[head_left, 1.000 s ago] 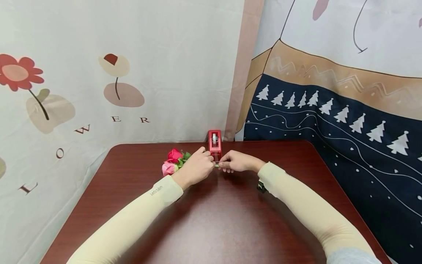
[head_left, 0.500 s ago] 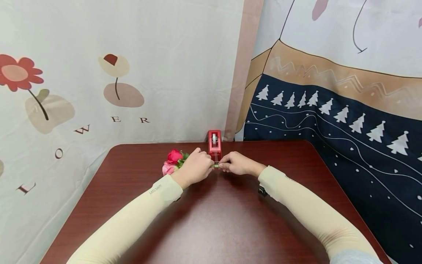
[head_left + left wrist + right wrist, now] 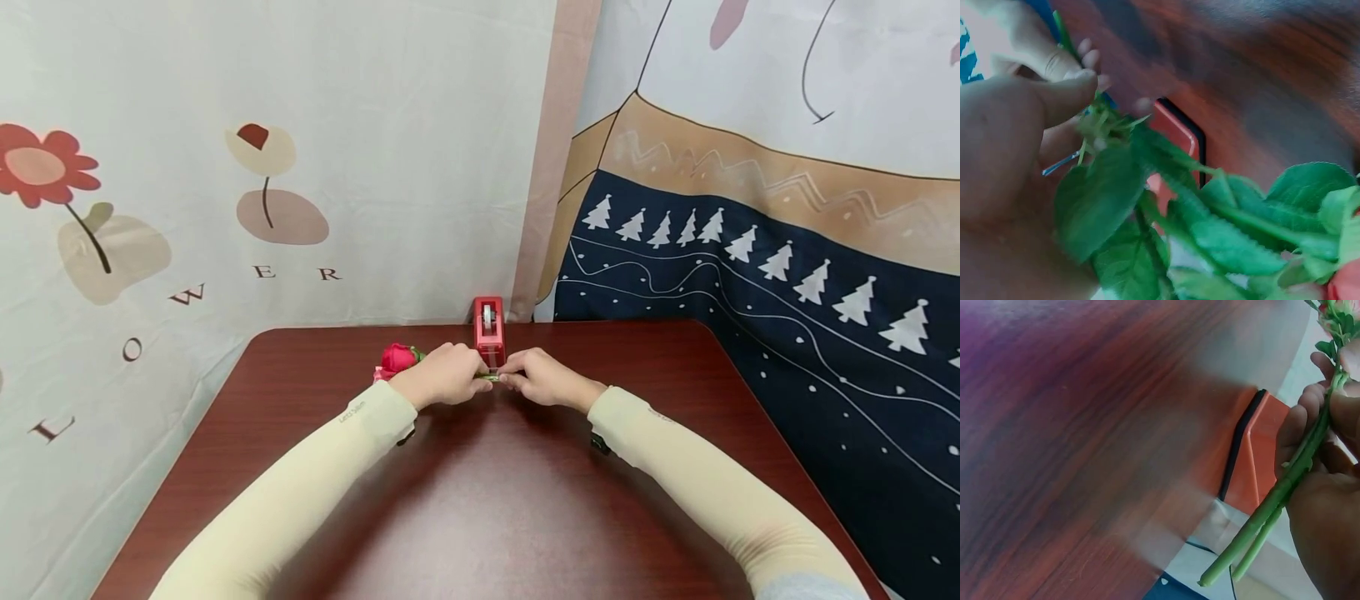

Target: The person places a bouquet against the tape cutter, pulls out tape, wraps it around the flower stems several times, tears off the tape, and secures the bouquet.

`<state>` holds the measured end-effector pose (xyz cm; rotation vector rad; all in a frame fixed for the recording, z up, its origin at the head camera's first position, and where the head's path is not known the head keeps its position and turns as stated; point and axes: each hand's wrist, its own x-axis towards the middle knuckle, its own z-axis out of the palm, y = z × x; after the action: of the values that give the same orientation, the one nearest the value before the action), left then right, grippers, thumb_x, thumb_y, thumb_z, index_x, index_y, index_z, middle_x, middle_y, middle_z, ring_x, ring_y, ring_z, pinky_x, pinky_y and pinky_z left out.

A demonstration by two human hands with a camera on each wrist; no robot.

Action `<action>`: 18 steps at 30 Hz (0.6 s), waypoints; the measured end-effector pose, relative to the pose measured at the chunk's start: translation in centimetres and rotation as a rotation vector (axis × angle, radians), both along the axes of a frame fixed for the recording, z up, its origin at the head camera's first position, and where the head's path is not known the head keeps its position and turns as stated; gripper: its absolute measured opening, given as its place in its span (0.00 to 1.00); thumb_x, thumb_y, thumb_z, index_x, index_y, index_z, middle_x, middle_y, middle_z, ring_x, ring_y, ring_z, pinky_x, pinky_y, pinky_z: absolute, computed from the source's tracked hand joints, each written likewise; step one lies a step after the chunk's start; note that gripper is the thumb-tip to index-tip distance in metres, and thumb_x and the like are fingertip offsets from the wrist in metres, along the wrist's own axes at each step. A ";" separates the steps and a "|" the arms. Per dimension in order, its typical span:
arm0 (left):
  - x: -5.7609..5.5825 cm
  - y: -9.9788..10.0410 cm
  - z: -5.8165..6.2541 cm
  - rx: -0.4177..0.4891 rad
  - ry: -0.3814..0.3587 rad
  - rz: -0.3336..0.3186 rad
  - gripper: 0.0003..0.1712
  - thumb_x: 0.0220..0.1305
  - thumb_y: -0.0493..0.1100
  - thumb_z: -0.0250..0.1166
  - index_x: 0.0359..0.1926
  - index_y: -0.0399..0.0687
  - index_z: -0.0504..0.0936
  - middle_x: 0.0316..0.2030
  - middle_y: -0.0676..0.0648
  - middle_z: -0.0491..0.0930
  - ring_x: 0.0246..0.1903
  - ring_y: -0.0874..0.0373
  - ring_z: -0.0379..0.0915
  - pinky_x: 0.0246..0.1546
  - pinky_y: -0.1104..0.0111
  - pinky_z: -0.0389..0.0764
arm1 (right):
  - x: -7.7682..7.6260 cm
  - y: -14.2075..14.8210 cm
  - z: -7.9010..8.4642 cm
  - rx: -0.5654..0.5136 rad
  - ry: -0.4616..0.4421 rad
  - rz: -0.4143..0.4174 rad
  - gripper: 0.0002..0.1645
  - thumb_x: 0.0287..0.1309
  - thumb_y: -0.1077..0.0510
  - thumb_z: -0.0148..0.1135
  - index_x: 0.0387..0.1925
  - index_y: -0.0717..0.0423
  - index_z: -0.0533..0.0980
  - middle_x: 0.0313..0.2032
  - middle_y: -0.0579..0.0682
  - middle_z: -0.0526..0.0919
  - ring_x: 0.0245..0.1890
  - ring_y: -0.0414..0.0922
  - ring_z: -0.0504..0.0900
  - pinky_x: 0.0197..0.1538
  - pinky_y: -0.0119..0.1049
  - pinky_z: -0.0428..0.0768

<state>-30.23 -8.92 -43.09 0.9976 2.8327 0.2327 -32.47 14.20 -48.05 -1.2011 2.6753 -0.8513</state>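
Note:
A red rose (image 3: 397, 358) and a pink rose (image 3: 381, 374), mostly hidden by the left sleeve, lie to the left of my left hand (image 3: 447, 373). That hand grips their stems just below the leaves (image 3: 1110, 194). From the other side, my right hand (image 3: 547, 382) pinches the same green stems (image 3: 1254, 523), whose cut ends stick out past its fingers. Both hands' fingertips nearly meet in front of the red tape dispenser (image 3: 490, 343). Near the left fingers, a thin bluish strip (image 3: 1060, 164) pokes out beside the stems.
The tape dispenser, holding a clear roll, stands at the back edge of the dark red wooden table (image 3: 495, 517). Behind it hangs a pale cloth (image 3: 420, 167) with printed flowers. A navy cloth (image 3: 675, 275) with white trees hangs on the right.
My left hand has turned over slightly with the stems, and the pink rose has dropped mostly behind the sleeve. My right hand has shifted a little lower, still pinching the stems.

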 end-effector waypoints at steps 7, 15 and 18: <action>-1.5 -0.6 -0.2 0.070 -0.230 -0.015 0.15 0.83 0.48 0.64 0.46 0.49 0.95 0.31 0.47 0.91 0.28 0.64 0.77 0.42 0.64 0.83 | 0.5 -0.2 -0.1 0.015 0.079 -0.014 0.12 0.78 0.61 0.66 0.53 0.54 0.91 0.38 0.48 0.89 0.35 0.38 0.80 0.44 0.31 0.83; -1.3 -0.3 -0.2 0.069 -0.144 -0.010 0.12 0.79 0.47 0.69 0.41 0.50 0.97 0.29 0.53 0.92 0.29 0.63 0.78 0.42 0.63 0.83 | 0.6 -0.1 -0.4 0.001 0.065 -0.037 0.12 0.78 0.60 0.66 0.54 0.54 0.91 0.41 0.48 0.91 0.37 0.38 0.81 0.46 0.32 0.85; -1.1 -0.1 -0.2 0.062 -0.085 0.002 0.10 0.77 0.47 0.71 0.40 0.52 0.97 0.26 0.58 0.90 0.29 0.62 0.77 0.41 0.62 0.82 | 0.6 -0.1 -0.4 -0.006 0.054 -0.044 0.13 0.78 0.60 0.66 0.55 0.54 0.91 0.44 0.49 0.92 0.39 0.38 0.83 0.49 0.34 0.87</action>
<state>-31.36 -9.06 -43.32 0.9722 2.7658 0.3568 -31.91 14.10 -48.44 -1.1875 2.7530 -0.8452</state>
